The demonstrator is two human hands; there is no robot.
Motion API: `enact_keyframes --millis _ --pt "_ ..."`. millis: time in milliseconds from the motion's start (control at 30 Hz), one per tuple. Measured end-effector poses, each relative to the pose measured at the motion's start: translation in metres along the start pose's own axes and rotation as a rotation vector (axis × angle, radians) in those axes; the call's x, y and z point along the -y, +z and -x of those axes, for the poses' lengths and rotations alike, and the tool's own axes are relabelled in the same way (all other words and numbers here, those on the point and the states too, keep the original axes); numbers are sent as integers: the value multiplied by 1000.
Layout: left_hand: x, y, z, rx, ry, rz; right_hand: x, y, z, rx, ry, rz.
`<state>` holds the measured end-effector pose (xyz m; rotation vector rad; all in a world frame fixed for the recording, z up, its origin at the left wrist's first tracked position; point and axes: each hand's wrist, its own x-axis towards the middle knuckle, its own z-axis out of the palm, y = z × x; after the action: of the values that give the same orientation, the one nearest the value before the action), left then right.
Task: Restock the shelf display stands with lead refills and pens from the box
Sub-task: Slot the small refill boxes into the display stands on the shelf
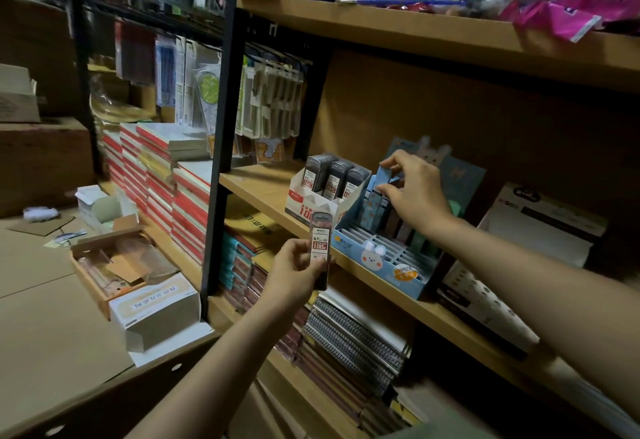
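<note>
**Operator:** While the wooden shelf (263,186) serves as my landmark, I log each item against it. Item one: my left hand (294,270), in front of the shelf's front edge and a little below it, fingers and thumb curled round a lead refill pack (321,242), which stands upright with its label facing me.

**Logger:** And the stock already on that shelf?

**Operator:** Item two: white display stand (313,204), on the shelf near its left end, with three dark refill packs (334,177) standing in a row inside. Item three: blue display stand (384,255) with a rabbit face on its front, on the shelf just right of the white one and touching it. Its front slots show as bare dividers; patterned slim packs (375,211) stand in the back rows.

**Logger:** Right hand?

**Operator:** Item four: my right hand (414,192), above the shelf, over the back rows of the blue stand, thumb and forefinger pinching a light blue slim pack (386,175), tilted, with its lower end down among the others. I cannot tell whether it holds pens or refills.

**Logger:** Anything else?

**Operator:** Item five: open cardboard box (114,262), left of the shelf and lower, on flattened cardboard. Item six: spiral notebooks (356,338), stacked on the level below the shelf. Item seven: a white carton (543,227), on the shelf right of the blue stand.
</note>
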<state>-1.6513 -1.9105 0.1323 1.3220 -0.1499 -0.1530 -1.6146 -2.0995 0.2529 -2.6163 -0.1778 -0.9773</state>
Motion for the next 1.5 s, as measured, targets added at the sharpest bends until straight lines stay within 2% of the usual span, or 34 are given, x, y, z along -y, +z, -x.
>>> enact_keyframes --millis 400,567,700,900,1000,1133,1167,1300,1400,1500 --pt "8 -1 -12 -4 30 -54 2 16 -12 -19 19 28" --pt "8 2 -12 -1 41 -28 1 17 -9 47 29 78" --pt "9 3 -10 11 46 -19 -1 26 -3 -5 53 49" --pt "7 2 -8 -11 52 -53 -1 33 0 -12 84 133" --pt "6 2 -7 4 65 -47 0 26 1 41 57 126" --pt "1 3 -7 10 90 -24 11 10 15 -31 -44 7" --pt "-1 3 -7 20 101 -20 16 8 19 3 -63 -39" --pt "-7 2 -4 75 136 -11 35 11 29 315 -6 -205" --pt "-10 2 0 73 150 -61 40 14 25 331 26 -231" --pt "-13 -5 2 -17 154 -132 38 0 4 273 105 -343"
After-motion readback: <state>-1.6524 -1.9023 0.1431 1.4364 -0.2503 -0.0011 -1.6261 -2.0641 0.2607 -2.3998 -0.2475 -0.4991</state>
